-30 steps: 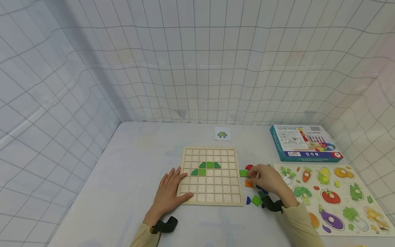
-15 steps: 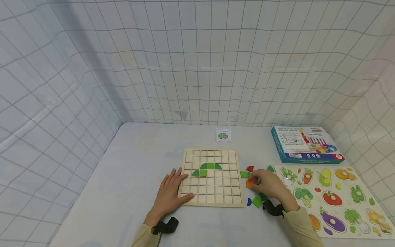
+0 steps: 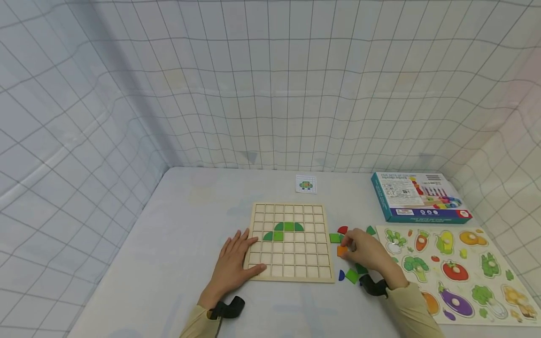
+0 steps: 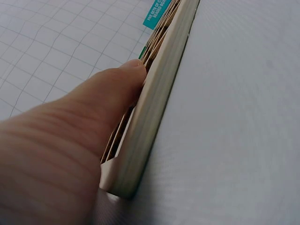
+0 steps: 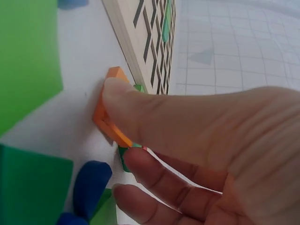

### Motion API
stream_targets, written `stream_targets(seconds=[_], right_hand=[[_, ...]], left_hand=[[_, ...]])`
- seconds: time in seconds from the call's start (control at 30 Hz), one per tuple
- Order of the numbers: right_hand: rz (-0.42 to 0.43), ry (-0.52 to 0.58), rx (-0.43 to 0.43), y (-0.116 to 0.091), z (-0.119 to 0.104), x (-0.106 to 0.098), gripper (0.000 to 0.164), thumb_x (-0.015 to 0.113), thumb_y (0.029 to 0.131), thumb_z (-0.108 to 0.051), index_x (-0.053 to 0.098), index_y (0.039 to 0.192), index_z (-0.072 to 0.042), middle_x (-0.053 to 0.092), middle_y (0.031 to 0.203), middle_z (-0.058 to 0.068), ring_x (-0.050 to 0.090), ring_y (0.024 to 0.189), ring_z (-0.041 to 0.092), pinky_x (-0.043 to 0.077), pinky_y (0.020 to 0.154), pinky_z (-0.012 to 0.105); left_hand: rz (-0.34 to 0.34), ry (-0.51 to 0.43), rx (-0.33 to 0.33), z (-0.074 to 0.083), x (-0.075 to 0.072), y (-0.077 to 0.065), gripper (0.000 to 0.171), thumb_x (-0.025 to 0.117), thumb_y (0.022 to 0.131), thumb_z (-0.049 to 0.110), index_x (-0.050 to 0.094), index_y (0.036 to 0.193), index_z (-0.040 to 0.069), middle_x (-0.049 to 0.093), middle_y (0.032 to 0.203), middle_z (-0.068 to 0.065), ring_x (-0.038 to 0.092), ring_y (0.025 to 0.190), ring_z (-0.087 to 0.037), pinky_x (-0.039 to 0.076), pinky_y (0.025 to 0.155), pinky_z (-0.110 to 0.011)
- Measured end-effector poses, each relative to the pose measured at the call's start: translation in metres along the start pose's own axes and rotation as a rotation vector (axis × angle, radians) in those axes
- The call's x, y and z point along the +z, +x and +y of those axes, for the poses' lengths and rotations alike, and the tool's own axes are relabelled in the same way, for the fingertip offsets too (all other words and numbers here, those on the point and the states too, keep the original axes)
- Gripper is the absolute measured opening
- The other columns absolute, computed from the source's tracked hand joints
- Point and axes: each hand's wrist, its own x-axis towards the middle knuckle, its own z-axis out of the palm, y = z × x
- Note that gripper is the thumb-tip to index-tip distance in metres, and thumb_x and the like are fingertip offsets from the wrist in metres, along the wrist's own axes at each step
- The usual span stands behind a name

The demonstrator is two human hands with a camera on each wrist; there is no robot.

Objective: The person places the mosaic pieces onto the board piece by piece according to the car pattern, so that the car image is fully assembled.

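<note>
Right hand (image 3: 365, 251): thumb (image 5: 129, 101) laid on the orange tile (image 3: 340, 252); the facing fingertip is hidden from my wrist feed, so I can't tell whether the pinch is made. The other fingers I see there curl loosely, away from it. Tile sits right of the board (image 3: 294, 259), just off its edge.

Left hand (image 3: 230, 263): fingers straight, slightly fanned at the board's left side, thumb apart over the near corner.

Handling, my guess: tile light, stiff, hard to break, faces smooth enough to skid. I'd take opposite edges, not the face.

Count: one orange; one red tile (image 3: 343, 230) beyond the right fingertips. Loose around and under that hand: at least two bright green squares (image 3: 351, 276), two or more dark green tiles (image 3: 370, 230), two or more blue tiles (image 3: 341, 275); the palm may cover others. Seated tiles (image 3: 289, 226), between the hands: five. One card (image 3: 305, 184), beyond both hands. Past the right fingers, one box (image 3: 403, 199) and one puzzle (image 3: 432, 274).
</note>
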Motion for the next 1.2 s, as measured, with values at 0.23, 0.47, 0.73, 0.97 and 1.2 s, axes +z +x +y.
stream_targets(seconds=[0.23, 0.47, 0.73, 0.97, 1.2], right_hand=[[0.027, 0.013, 0.008, -0.004, -0.003, 0.004, 0.019, 0.077, 0.077, -0.007, 0.061, 0.088, -0.012, 0.056, 0.075, -0.003, 0.049, 0.065, 0.015, 0.044, 0.054, 0.029], [0.088, 0.015, -0.018, -0.011, -0.001, 0.01, 0.016, 0.076, 0.08, -0.008, 0.064, 0.089, -0.013, 0.058, 0.077, -0.006, 0.048, 0.065, 0.014, 0.043, 0.053, 0.026], [0.228, 0.081, -0.12, -0.008, -0.007, 0.02, 0.012, 0.073, 0.084, -0.007, 0.062, 0.088, -0.01, 0.051, 0.072, -0.005, 0.046, 0.062, 0.012, 0.041, 0.05, 0.024], [0.286, 0.176, -0.222, 0.008, -0.028, 0.033, 0.016, 0.077, 0.079, -0.005, 0.063, 0.082, -0.011, 0.054, 0.073, -0.007, 0.05, 0.063, 0.01, 0.045, 0.055, 0.024], [0.208, 0.211, -0.248, 0.03, -0.052, 0.045, 0.014, 0.077, 0.08, -0.009, 0.064, 0.084, -0.012, 0.055, 0.073, -0.008, 0.05, 0.064, 0.009, 0.046, 0.056, 0.023]], left_hand=[[0.003, 0.015, 0.003, -0.001, 0.001, 0.0, 0.076, 0.067, 0.079, 0.058, 0.05, 0.137, 0.013, 0.031, 0.15, -0.013, 0.02, 0.14, -0.031, 0.011, 0.112, -0.048], [-0.001, 0.003, 0.012, -0.001, 0.001, 0.0, 0.077, 0.067, 0.079, 0.058, 0.05, 0.138, 0.012, 0.031, 0.15, -0.014, 0.019, 0.14, -0.032, 0.011, 0.112, -0.048], [-0.003, 0.007, -0.001, -0.002, 0.001, 0.0, 0.077, 0.067, 0.079, 0.059, 0.049, 0.138, 0.014, 0.03, 0.151, -0.011, 0.018, 0.141, -0.029, 0.01, 0.112, -0.046], [0.002, 0.003, 0.005, -0.001, 0.002, -0.001, 0.077, 0.066, 0.079, 0.059, 0.049, 0.138, 0.013, 0.031, 0.151, -0.013, 0.019, 0.14, -0.031, 0.01, 0.112, -0.048], [0.006, 0.006, 0.008, -0.001, 0.001, -0.001, 0.077, 0.067, 0.079, 0.058, 0.049, 0.138, 0.012, 0.031, 0.151, -0.013, 0.019, 0.14, -0.032, 0.011, 0.112, -0.048]])
